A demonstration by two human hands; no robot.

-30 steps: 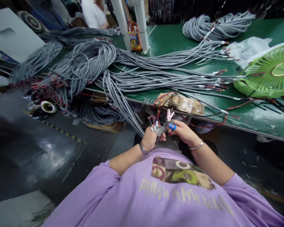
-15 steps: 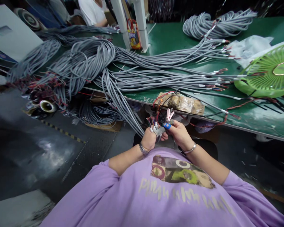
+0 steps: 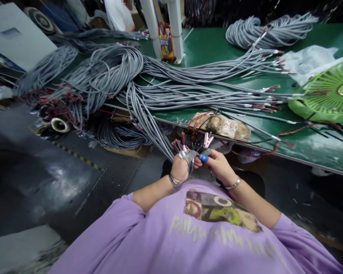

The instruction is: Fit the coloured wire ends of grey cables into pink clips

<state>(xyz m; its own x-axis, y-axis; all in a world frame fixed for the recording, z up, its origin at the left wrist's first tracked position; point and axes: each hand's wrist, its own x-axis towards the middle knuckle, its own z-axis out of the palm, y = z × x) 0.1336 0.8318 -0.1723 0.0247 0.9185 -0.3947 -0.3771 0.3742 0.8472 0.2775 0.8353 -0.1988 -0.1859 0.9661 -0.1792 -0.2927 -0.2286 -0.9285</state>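
Observation:
My left hand is closed around a bundle of grey cables. Above its fingers the stripped ends stick up as thin coloured wires with white sleeves. A grey covering shows at the left thumb. Close by on the right, my right hand makes a pinch, with a blue covering on the thumb and a grey one at the index finger. What lies between those fingertips is too small to make out. A pale pink clip stands just above the right fingers, near the bench edge.
Long grey cables lie across the green bench, with coils at left and back right. A green fan stands at right. A taped wooden block sits at the front edge. A person in white is beyond the bench.
The view has shifted slightly, so the bench things appear further right. The coloured wire ends above my left hand now fan out more to the left. Both hands stay close together.

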